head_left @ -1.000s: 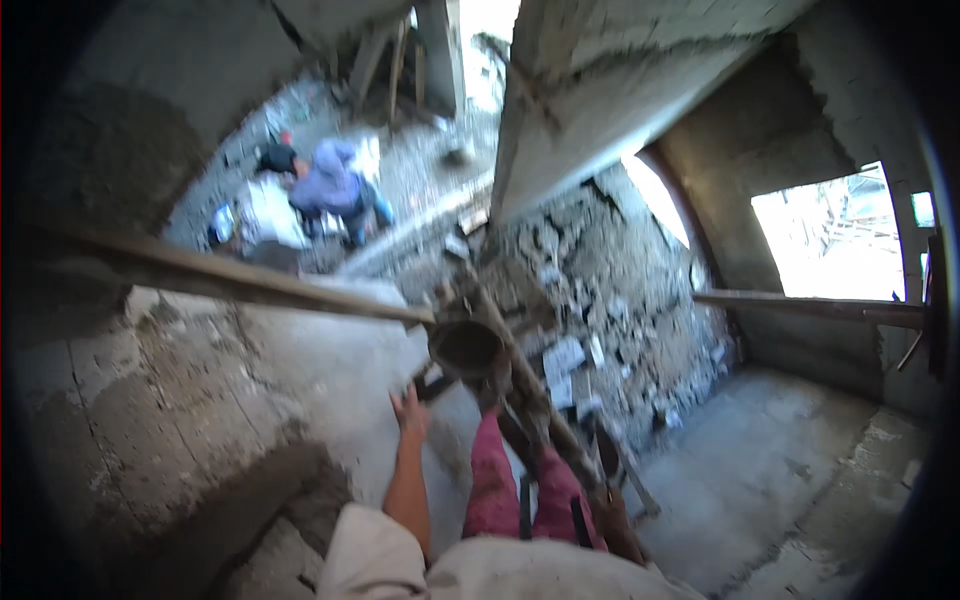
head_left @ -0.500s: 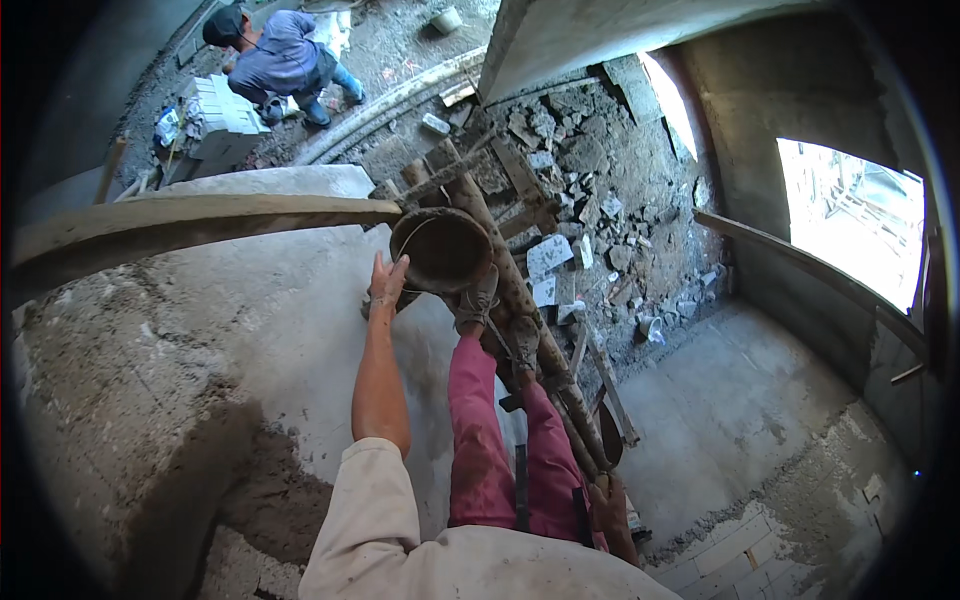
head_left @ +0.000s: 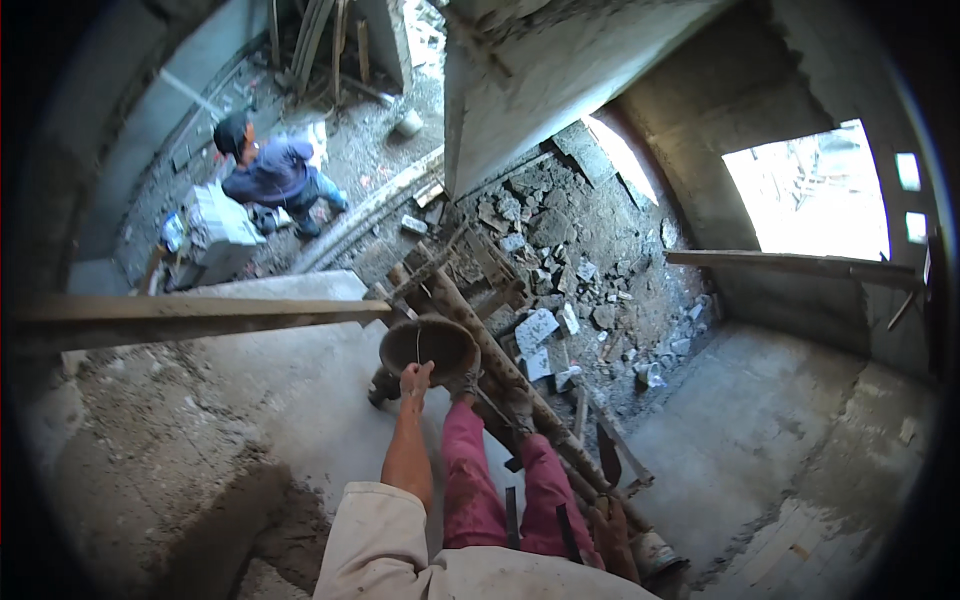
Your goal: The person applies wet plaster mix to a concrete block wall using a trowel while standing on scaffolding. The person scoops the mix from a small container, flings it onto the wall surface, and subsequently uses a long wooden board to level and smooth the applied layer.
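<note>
My left hand is closed on the thin wire handle of a dark, dirty round bucket, which sits at the top of my feet on a scaffold of logs and boards. My right hand is low at the right, its fingers closed around the lower part of that scaffold, partly shadowed. My pink-trousered legs stretch along the timbers. Beside my right hand a light, cement-stained container is partly visible. What the dark bucket holds is too dim to tell.
A co-worker in a cap and purple-blue top bends by pale blocks below. A long plank crosses at the left. Broken rubble covers the lower ground. A concrete slab overhangs. A board runs below the bright window opening.
My left hand has moved from open beside the bucket onto its handle, now closed on it. The view has swung up and down. The co-worker has shifted posture slightly.
</note>
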Action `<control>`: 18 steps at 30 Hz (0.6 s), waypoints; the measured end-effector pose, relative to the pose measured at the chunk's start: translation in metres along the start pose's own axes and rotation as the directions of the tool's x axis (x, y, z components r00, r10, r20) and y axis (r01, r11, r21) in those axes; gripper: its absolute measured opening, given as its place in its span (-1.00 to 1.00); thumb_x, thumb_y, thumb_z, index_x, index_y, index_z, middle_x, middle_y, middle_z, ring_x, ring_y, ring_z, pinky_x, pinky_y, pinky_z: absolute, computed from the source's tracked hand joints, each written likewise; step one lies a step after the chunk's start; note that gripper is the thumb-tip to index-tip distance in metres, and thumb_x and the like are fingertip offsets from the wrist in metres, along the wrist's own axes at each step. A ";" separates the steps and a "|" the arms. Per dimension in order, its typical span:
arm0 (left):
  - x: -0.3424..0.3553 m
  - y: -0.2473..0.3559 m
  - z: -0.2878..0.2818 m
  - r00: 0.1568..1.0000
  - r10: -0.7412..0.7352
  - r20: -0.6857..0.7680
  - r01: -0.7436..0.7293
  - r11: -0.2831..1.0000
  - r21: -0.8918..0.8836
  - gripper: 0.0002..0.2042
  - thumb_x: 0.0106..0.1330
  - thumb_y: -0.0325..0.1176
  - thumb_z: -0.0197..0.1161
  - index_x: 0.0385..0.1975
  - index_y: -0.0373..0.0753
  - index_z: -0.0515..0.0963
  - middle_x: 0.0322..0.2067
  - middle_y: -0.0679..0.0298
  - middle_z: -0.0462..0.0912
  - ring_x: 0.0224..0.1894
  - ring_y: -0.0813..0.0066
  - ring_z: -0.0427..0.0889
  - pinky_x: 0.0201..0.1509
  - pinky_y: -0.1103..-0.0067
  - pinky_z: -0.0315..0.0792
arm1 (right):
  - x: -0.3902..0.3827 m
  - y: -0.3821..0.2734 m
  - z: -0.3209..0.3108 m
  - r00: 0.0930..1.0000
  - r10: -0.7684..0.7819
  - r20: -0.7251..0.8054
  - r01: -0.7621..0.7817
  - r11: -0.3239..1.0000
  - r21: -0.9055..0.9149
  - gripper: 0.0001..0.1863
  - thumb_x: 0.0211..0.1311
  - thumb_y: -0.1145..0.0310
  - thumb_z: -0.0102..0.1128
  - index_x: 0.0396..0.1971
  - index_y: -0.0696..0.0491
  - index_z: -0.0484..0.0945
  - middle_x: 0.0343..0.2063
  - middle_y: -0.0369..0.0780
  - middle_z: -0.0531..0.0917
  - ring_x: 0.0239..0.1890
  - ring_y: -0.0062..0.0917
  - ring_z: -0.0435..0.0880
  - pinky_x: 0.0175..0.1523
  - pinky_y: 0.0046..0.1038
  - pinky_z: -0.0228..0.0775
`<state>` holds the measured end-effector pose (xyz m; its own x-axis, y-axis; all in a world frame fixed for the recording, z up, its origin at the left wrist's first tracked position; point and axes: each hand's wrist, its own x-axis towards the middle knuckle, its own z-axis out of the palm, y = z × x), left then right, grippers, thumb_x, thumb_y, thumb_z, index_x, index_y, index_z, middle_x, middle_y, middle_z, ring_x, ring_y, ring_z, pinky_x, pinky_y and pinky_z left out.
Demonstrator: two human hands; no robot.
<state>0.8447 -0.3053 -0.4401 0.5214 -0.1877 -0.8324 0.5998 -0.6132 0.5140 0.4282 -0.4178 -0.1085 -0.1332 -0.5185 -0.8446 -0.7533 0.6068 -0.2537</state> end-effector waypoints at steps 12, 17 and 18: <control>-0.187 0.053 -0.055 0.959 -0.238 -0.154 0.228 0.970 -0.083 -0.74 0.16 -0.04 0.28 -0.38 -0.07 0.47 -0.61 0.40 0.38 -0.64 0.56 0.38 -0.59 0.59 0.32 | -0.040 0.119 -0.067 0.982 0.142 -0.124 -0.047 0.821 0.570 -0.55 0.11 0.25 0.26 -0.05 0.12 0.38 -0.56 -0.26 0.51 -0.62 -0.57 0.48 -0.57 -0.46 0.36; -0.256 0.064 -0.072 0.903 -0.337 -0.266 0.312 0.941 -0.132 -0.70 0.19 0.04 0.22 -0.37 -0.04 0.45 -0.63 0.38 0.38 -0.67 0.55 0.37 -0.50 0.45 0.42 | -0.025 0.220 -0.092 0.963 0.222 -0.151 -0.031 0.651 0.759 -0.73 0.15 0.22 0.22 -0.30 0.03 0.38 -0.63 -0.28 0.44 -0.73 -0.57 0.41 -0.69 -0.44 0.27; -0.264 0.068 -0.073 0.904 -0.333 -0.269 0.313 0.943 -0.113 -0.69 0.19 0.07 0.19 -0.40 -0.04 0.44 -0.66 0.38 0.36 -0.68 0.55 0.36 -0.47 0.43 0.44 | -0.030 0.235 -0.099 0.956 0.249 -0.156 -0.031 0.614 0.789 -0.73 0.15 0.22 0.22 -0.30 0.03 0.38 -0.63 -0.28 0.45 -0.74 -0.56 0.41 -0.70 -0.44 0.27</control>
<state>0.7918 -0.2414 -0.1700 0.4347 0.2405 -0.8679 0.7978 -0.5499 0.2472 0.1913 -0.3189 -0.0967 -0.4152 -0.4389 -0.7968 0.0493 0.8638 -0.5014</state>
